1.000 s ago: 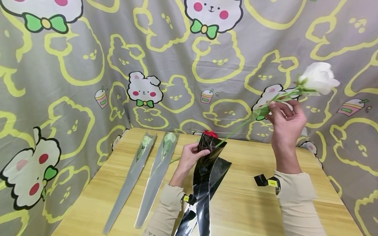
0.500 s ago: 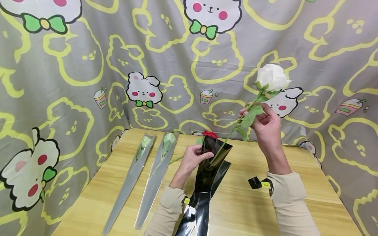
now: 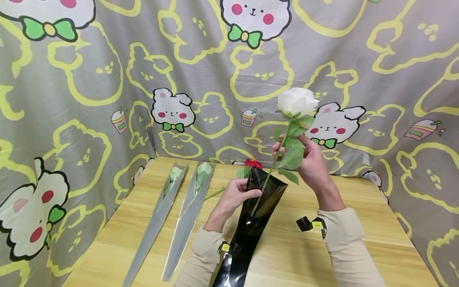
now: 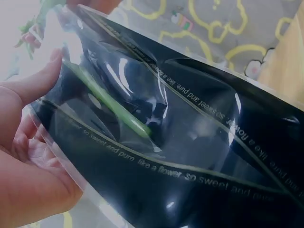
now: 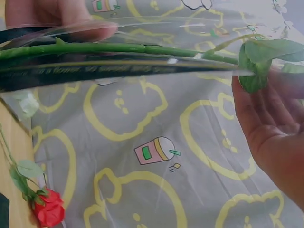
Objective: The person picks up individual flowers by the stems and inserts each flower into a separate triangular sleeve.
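While the head view took in the whole white rose (image 3: 297,102), its bloom high against the patterned curtain (image 3: 215,71), the left wrist view gave the closest look at the lower end of its green stem (image 4: 111,103), lying slantwise inside the open mouth of the black wrapper (image 3: 247,239), and at the printed lettering (image 4: 156,165), "like a flower" and "so sweet and pure". The right wrist view showed a red rose (image 5: 49,208) clearly, its bloom and leaves in full; from the head it was partly hidden beyond the wrapper.

The right hand (image 3: 312,160) was raised above the table (image 3: 294,255), fingers pointing left, grasping the stem among the leaves below the bloom. The left hand (image 3: 233,198) sat lower, pinching the wrapper's edge, thumb in front and fingers behind. To its left lay two grey wrappers (image 3: 152,235), each with a pale flower (image 3: 174,174).
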Available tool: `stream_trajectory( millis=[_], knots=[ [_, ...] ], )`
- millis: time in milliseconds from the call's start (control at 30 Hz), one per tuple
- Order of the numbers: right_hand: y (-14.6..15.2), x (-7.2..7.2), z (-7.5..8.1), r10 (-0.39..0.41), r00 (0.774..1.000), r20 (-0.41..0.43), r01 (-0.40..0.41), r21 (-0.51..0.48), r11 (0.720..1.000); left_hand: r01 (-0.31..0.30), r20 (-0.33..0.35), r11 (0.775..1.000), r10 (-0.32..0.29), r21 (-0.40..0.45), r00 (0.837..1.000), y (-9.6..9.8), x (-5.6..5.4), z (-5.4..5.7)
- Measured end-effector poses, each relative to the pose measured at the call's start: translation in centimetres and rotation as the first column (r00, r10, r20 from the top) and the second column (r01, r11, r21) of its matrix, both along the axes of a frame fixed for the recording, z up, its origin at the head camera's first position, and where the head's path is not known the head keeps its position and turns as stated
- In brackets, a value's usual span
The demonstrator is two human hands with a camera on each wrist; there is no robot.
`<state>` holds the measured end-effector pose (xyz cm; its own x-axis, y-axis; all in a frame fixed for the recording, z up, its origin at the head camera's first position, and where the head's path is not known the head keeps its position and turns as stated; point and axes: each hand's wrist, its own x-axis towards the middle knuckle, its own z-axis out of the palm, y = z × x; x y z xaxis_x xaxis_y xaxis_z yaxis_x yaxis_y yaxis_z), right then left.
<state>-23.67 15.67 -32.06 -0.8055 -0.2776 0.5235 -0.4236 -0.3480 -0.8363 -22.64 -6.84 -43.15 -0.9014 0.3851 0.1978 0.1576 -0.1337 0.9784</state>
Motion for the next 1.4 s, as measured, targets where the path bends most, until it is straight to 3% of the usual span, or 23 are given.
stream_trajectory(
  millis=[267, 433, 533, 667, 800, 967, 1233, 1300, 1400],
  knots=[
    [-0.9, -0.2, -0.9, 0.059, 0.998, -0.017, -0.057, 0.121, 0.991, 0.017, -0.002, 1.0, -0.017, 0.009, 1.0, 0.1, 0.4, 0.4],
    [-0.9, -0.2, -1.1, 0.065, 0.998, 0.004, -0.064, 0.137, 0.989, 0.044, -0.022, 0.999, -0.044, -0.026, 0.999, 0.2, 0.6, 0.3],
    [-0.8, -0.1, -0.9, 0.004, 1.0, -0.009, -0.003, 0.154, 0.988, 0.033, -0.045, 0.999, -0.034, -0.043, 0.998, 0.2, 0.6, 0.2],
    [-0.9, 0.2, -0.6, -0.146, 0.988, -0.04, 0.151, 0.165, 0.975, -0.004, -0.085, 0.998, -0.001, -0.056, 0.996, 0.3, 0.6, 0.2],
    [-1.3, 0.7, -0.4, -0.327, 0.943, -0.07, 0.334, 0.178, 0.926, -0.04, -0.112, 0.998, 0.034, -0.05, 0.993, 0.4, 0.6, 0.4],
    [-2.1, 1.4, -0.3, -0.498, 0.853, -0.159, 0.522, 0.195, 0.831, -0.089, -0.138, 0.996, 0.088, 0.002, 0.987, 0.5, 0.8, 0.6],
    [-3.1, 2.2, -1.0, -0.615, 0.723, -0.314, 0.69, 0.281, 0.667, -0.201, -0.188, 0.978, 0.208, 0.056, 0.96, 1.1, 1.0, 0.5],
    [-3.2, 2.3, -1.3, -0.628, 0.707, -0.325, 0.707, 0.307, 0.637, -0.219, -0.192, 0.974, 0.227, 0.061, 0.955, 1.3, 1.0, 0.5],
    [-3.2, 2.2, -1.3, -0.64, 0.692, -0.333, 0.722, 0.322, 0.613, -0.236, -0.218, 0.97, 0.242, 0.051, 0.946, 1.6, 0.9, 0.4]
  ],
)
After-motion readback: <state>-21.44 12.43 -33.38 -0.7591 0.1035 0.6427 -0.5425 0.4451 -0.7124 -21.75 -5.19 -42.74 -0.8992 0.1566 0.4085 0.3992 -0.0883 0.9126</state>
